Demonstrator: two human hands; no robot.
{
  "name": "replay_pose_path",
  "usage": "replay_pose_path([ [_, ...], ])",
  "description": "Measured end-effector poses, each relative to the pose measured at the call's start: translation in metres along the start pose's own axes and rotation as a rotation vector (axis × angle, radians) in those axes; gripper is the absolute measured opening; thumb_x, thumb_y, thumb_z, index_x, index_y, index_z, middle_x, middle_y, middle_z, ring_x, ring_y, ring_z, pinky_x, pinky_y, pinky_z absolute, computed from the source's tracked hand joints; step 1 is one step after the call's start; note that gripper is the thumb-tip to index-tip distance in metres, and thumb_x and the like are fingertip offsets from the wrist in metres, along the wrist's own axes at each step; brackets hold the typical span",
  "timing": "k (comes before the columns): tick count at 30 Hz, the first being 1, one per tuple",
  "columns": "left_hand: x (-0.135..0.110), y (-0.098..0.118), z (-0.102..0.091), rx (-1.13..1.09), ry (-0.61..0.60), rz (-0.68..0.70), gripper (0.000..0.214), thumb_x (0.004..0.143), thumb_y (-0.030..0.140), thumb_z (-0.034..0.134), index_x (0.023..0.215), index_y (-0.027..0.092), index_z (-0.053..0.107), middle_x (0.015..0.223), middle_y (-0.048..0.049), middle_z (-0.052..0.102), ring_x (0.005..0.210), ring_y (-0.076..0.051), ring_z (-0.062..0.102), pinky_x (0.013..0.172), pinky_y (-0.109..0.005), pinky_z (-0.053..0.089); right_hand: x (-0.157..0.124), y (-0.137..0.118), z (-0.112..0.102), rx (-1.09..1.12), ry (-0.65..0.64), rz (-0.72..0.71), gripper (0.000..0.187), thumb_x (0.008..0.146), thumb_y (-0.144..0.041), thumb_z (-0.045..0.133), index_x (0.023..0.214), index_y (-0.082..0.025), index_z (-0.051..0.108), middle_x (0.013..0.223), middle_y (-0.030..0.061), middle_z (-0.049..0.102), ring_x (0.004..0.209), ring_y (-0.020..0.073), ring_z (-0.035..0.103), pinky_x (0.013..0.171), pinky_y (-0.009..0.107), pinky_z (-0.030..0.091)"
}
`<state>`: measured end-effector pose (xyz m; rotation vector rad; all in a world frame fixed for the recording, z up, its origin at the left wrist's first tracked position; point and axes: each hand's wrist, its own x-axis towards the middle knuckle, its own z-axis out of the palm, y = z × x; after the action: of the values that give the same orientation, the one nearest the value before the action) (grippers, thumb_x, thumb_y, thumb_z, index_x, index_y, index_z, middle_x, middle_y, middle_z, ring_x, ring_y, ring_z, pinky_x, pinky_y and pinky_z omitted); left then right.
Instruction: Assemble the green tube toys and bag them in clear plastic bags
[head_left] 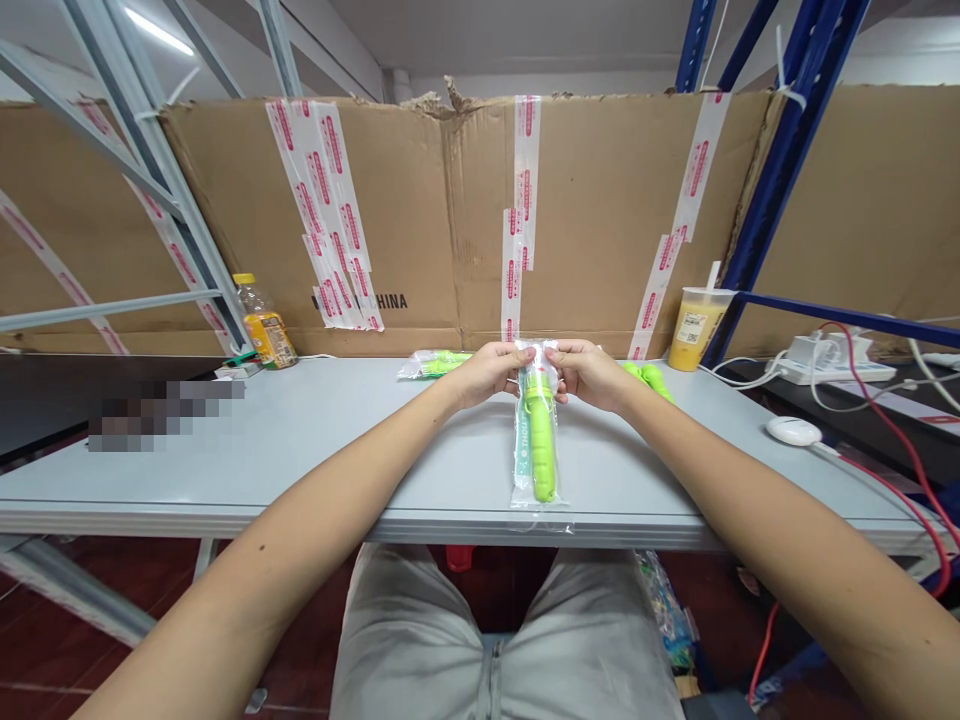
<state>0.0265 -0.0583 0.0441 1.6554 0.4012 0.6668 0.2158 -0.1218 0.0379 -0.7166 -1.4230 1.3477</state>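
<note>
A clear plastic bag point(523, 482) hangs upright in front of me, its top pinched between both hands. Inside it is a lime-green, ridged, stick-shaped item point(543, 450), beside a teal printed strip point(523, 440). My left hand point(487, 374) grips the bag's upper left corner, thumb on the near side. On the upper right corner, my right hand point(589, 374) is closed in the same way. Behind my left hand lies another bagged green item point(441, 363), partly covered. A loose lime-green piece point(651, 380) rests beyond my right wrist.
The grey table point(300, 440) ends at a taped cardboard wall point(405, 220). A yellow-capped bottle point(266, 325) stands back left, a cup with a straw point(697, 325) back right. A white round device point(793, 431), a power strip point(832, 368) and a red cable point(904, 440) lie right.
</note>
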Motion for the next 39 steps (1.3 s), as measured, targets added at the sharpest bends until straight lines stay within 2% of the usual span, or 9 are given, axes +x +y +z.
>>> replay_pose_path([
  [6,-0.001,0.0,-0.002,-0.109,-0.006,-0.022,0.04,0.077,0.046,0.077,0.098,0.013,0.07,0.093,-0.0125,0.072,0.078,-0.019,0.068,0.075,-0.035,0.052,0.001,0.001,0.0,-0.005,0.015,0.019,0.031,0.074,-0.042,0.08,0.078,-0.017,0.063,0.063,0.0019,0.058,0.049,0.0111,0.047,0.042,0.026,0.04],
  [10,0.001,0.006,-0.014,-0.194,0.097,-0.003,0.032,0.077,0.039,0.077,0.093,0.012,0.069,0.089,-0.0109,0.071,0.077,-0.019,0.068,0.073,-0.034,0.054,0.0,-0.008,-0.001,-0.025,0.068,0.018,0.03,0.072,-0.039,0.081,0.077,-0.017,0.061,0.066,0.0005,0.055,0.051,0.0115,0.048,0.043,0.027,0.042],
  [15,-0.006,0.027,-0.069,-0.444,0.497,0.231,0.01,0.088,0.022,0.062,0.09,0.013,0.067,0.08,-0.007,0.069,0.07,-0.015,0.065,0.072,-0.031,0.057,-0.002,-0.018,-0.015,-0.071,0.169,-0.02,0.018,0.073,-0.029,0.075,0.077,-0.016,0.063,0.066,-0.0001,0.052,0.05,0.0104,0.045,0.043,0.026,0.04],
  [18,-0.015,0.027,-0.11,-0.534,0.804,0.35,0.017,0.094,0.018,0.052,0.078,0.015,0.06,0.064,-0.003,0.061,0.066,-0.013,0.064,0.077,-0.028,0.058,-0.001,-0.018,-0.02,-0.099,0.2,-0.02,0.016,0.072,-0.027,0.074,0.074,-0.017,0.062,0.065,0.0005,0.052,0.05,0.0109,0.045,0.043,0.026,0.041],
  [20,-0.02,0.018,-0.131,-0.555,0.974,0.337,0.024,0.097,0.018,0.047,0.074,0.016,0.054,0.058,-0.0008,0.054,0.065,-0.012,0.064,0.078,-0.029,0.059,-0.001,-0.016,-0.02,-0.118,0.208,-0.007,0.016,0.071,-0.026,0.075,0.074,-0.017,0.062,0.064,0.0007,0.052,0.051,0.0113,0.046,0.042,0.026,0.041],
  [23,-0.025,0.001,-0.145,-0.49,1.113,0.207,0.023,0.099,0.021,0.044,0.078,0.016,0.051,0.058,0.0005,0.052,0.068,-0.013,0.065,0.075,-0.032,0.061,0.0,-0.013,-0.017,-0.151,0.207,0.011,0.017,0.07,-0.026,0.076,0.074,-0.017,0.062,0.063,0.0008,0.052,0.051,0.0117,0.046,0.043,0.027,0.042],
  [27,-0.024,-0.012,-0.145,-0.428,1.16,0.152,0.019,0.1,0.019,0.044,0.082,0.015,0.049,0.063,0.0006,0.051,0.074,-0.014,0.068,0.075,-0.034,0.062,0.0,-0.012,-0.014,-0.187,0.207,0.023,0.017,0.071,-0.027,0.076,0.073,-0.017,0.061,0.061,0.001,0.05,0.051,0.0116,0.046,0.042,0.027,0.042],
  [33,-0.018,-0.017,-0.142,-0.349,1.13,0.013,0.011,0.097,0.013,0.047,0.086,0.014,0.048,0.07,-0.0003,0.05,0.076,-0.018,0.07,0.072,-0.038,0.064,-0.001,-0.012,-0.015,-0.225,0.215,0.031,0.012,0.074,-0.024,0.07,0.072,-0.016,0.061,0.064,0.001,0.05,0.051,0.0108,0.047,0.042,0.025,0.04],
  [39,-0.019,-0.022,-0.145,-0.16,1.129,-0.044,0.015,0.096,0.011,0.047,0.081,0.013,0.048,0.067,-0.0005,0.052,0.065,-0.012,0.067,0.061,-0.024,0.06,0.0,-0.014,-0.02,-0.212,0.254,0.02,0.009,0.075,-0.021,0.067,0.073,-0.016,0.06,0.065,0.0005,0.05,0.05,0.0098,0.046,0.041,0.023,0.033],
])
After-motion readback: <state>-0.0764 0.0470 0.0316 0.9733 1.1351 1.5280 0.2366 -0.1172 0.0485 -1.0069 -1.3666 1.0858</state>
